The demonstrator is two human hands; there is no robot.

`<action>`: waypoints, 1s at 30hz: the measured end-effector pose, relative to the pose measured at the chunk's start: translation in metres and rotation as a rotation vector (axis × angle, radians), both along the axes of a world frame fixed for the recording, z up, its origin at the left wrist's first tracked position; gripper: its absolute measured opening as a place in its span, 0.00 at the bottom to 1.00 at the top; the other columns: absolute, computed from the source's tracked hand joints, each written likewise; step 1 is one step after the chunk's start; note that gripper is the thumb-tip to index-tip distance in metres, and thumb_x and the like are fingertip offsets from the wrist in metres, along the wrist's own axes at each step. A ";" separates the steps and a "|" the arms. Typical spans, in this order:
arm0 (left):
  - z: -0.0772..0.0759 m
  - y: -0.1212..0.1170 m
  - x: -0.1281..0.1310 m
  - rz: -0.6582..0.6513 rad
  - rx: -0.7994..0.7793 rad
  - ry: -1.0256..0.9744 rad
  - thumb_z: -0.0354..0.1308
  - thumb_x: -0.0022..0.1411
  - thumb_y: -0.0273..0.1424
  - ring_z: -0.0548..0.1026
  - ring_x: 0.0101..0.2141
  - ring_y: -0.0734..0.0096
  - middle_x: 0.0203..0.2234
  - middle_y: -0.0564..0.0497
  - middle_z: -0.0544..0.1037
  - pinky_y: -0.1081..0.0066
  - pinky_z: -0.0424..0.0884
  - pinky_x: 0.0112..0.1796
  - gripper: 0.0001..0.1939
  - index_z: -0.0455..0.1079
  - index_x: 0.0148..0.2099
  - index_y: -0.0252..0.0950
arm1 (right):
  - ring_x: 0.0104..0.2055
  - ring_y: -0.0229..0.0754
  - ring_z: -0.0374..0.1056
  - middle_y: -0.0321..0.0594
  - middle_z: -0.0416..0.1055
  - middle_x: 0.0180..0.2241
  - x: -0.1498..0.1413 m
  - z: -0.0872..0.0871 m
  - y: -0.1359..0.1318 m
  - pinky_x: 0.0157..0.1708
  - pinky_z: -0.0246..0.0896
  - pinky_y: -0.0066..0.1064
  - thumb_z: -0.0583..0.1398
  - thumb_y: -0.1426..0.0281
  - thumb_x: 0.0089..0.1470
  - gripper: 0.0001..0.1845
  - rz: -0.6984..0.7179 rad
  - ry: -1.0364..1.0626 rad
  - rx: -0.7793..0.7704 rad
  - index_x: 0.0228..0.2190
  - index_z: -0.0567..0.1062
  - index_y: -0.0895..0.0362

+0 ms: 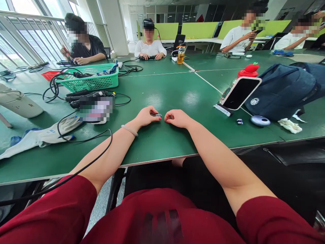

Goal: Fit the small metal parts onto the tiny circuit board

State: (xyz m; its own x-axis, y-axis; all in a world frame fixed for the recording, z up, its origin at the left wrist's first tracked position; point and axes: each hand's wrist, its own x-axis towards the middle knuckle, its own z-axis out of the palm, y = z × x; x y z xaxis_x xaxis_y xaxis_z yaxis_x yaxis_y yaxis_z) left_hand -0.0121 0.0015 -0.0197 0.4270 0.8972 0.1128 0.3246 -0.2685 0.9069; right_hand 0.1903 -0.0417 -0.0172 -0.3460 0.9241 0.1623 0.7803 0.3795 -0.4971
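Table [142, 78]: green top, takes most of scene; pale seams cross its far part.
People: 4 at far side. Person in black shirt [87, 47] at far L, person w/ dark headgear [150, 47] at far ctr., two persons in white [235, 39] at far R.
Backpack [281, 88]: dark blue, lies on R side of table.
Basket [93, 82]: green plastic, far L, w/ mixed things inside.
Glove [48, 135]: white w/ blue parts, lies at near L; black cable [25, 199] loops over one end of it.
Hands: L hand [146, 116] is at near ctr., thumb and finger closed on a small patterned pc. [158, 115]. R hand [179, 118] is just to the right, thumb and finger bent twd. each other, grip narrow; cannot tell if it holds sth.
R phone [242, 93]: tilted up, dark screen, close to container w/ red top [248, 71].
L phone [98, 110]: screen blurred, beside black device [81, 98].
Bottle [180, 56]: amber, far ctr.
Oval case [260, 121]: bluish, near R, betw. crumpled tissue [289, 126] and small dark pcs. [239, 121].
Patterned pc.: in L fingertips, betw. both hands, small gap to R fingers; too small to tell details.
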 end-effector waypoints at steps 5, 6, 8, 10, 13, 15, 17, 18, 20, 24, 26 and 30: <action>0.001 -0.001 0.001 0.000 0.010 0.008 0.72 0.35 0.33 0.73 0.31 0.68 0.28 0.49 0.77 0.64 0.68 0.37 0.20 0.66 0.30 0.35 | 0.31 0.36 0.63 0.35 0.72 0.28 0.003 -0.001 0.003 0.31 0.54 0.28 0.63 0.70 0.50 0.02 -0.137 -0.028 -0.001 0.28 0.77 0.56; 0.000 -0.001 0.001 0.000 0.010 0.011 0.72 0.35 0.33 0.73 0.32 0.68 0.28 0.48 0.77 0.64 0.68 0.37 0.20 0.66 0.30 0.35 | 0.31 0.36 0.64 0.36 0.72 0.29 0.003 -0.001 0.004 0.31 0.55 0.28 0.63 0.70 0.51 0.03 -0.156 -0.043 -0.003 0.27 0.77 0.56; 0.000 -0.001 0.001 -0.006 0.006 0.014 0.71 0.36 0.33 0.74 0.32 0.67 0.29 0.48 0.77 0.64 0.68 0.37 0.20 0.66 0.30 0.35 | 0.33 0.37 0.64 0.37 0.72 0.30 0.002 -0.002 0.004 0.32 0.55 0.29 0.62 0.70 0.52 0.04 -0.176 -0.074 0.009 0.27 0.77 0.56; 0.000 -0.001 0.000 -0.015 0.008 0.025 0.71 0.37 0.33 0.74 0.32 0.67 0.29 0.48 0.77 0.64 0.68 0.37 0.19 0.66 0.30 0.35 | 0.34 0.39 0.64 0.38 0.72 0.32 0.001 -0.002 0.003 0.33 0.55 0.30 0.61 0.71 0.53 0.05 -0.184 -0.088 0.047 0.27 0.77 0.56; 0.001 -0.002 0.000 -0.020 0.012 0.045 0.72 0.35 0.34 0.74 0.32 0.68 0.28 0.49 0.77 0.65 0.68 0.36 0.20 0.66 0.29 0.35 | 0.35 0.39 0.64 0.39 0.72 0.33 -0.004 0.000 0.001 0.35 0.56 0.30 0.60 0.71 0.54 0.06 -0.211 -0.012 0.131 0.28 0.77 0.57; 0.002 -0.003 0.000 -0.030 0.004 0.043 0.72 0.35 0.35 0.73 0.31 0.68 0.27 0.50 0.77 0.65 0.67 0.35 0.20 0.66 0.29 0.35 | 0.34 0.39 0.64 0.39 0.72 0.32 -0.009 0.001 -0.002 0.35 0.56 0.30 0.60 0.71 0.54 0.05 -0.212 0.080 0.177 0.28 0.76 0.57; 0.004 -0.005 0.001 -0.046 -0.004 0.021 0.72 0.35 0.35 0.73 0.30 0.69 0.26 0.50 0.76 0.65 0.67 0.35 0.21 0.65 0.29 0.35 | 0.32 0.38 0.63 0.38 0.71 0.31 -0.015 0.002 -0.004 0.35 0.56 0.30 0.60 0.71 0.54 0.05 -0.180 0.146 0.196 0.28 0.76 0.57; 0.004 -0.006 0.002 -0.054 -0.005 0.007 0.72 0.34 0.35 0.72 0.30 0.69 0.26 0.51 0.76 0.65 0.67 0.34 0.21 0.65 0.29 0.35 | 0.32 0.38 0.63 0.38 0.71 0.30 -0.017 0.003 -0.005 0.35 0.56 0.30 0.60 0.72 0.54 0.05 -0.158 0.166 0.200 0.28 0.76 0.56; 0.004 -0.007 0.003 -0.066 0.000 -0.016 0.72 0.34 0.35 0.72 0.29 0.70 0.25 0.52 0.75 0.66 0.66 0.35 0.21 0.65 0.29 0.35 | 0.31 0.38 0.62 0.38 0.71 0.30 -0.022 0.004 -0.008 0.34 0.56 0.30 0.60 0.71 0.54 0.05 -0.124 0.182 0.203 0.28 0.76 0.56; 0.004 -0.007 0.004 -0.090 -0.001 -0.025 0.71 0.35 0.34 0.72 0.30 0.70 0.25 0.52 0.75 0.65 0.67 0.35 0.20 0.65 0.29 0.35 | 0.31 0.38 0.62 0.39 0.70 0.30 -0.024 0.003 -0.009 0.34 0.55 0.30 0.60 0.71 0.54 0.05 -0.110 0.180 0.208 0.28 0.77 0.56; 0.004 -0.006 0.004 -0.098 -0.006 -0.024 0.71 0.35 0.34 0.72 0.30 0.70 0.25 0.52 0.75 0.65 0.67 0.35 0.20 0.65 0.29 0.35 | 0.31 0.38 0.62 0.38 0.70 0.30 -0.023 0.003 -0.008 0.34 0.55 0.30 0.60 0.72 0.54 0.05 -0.110 0.173 0.209 0.28 0.77 0.56; 0.003 -0.006 0.003 -0.111 -0.010 -0.022 0.71 0.36 0.34 0.72 0.31 0.69 0.27 0.51 0.75 0.64 0.68 0.37 0.20 0.65 0.29 0.34 | 0.31 0.38 0.62 0.38 0.70 0.30 -0.022 0.002 -0.007 0.34 0.55 0.29 0.60 0.72 0.54 0.05 -0.104 0.151 0.205 0.29 0.77 0.56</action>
State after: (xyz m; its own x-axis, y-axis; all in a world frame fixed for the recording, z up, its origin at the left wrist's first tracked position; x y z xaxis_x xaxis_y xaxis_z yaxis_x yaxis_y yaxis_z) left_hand -0.0089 -0.0048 -0.0163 0.5210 0.8458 0.1146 0.2733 -0.2925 0.9164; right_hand 0.1682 -0.0487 -0.0154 -0.2089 0.8958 0.3922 0.7433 0.4061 -0.5316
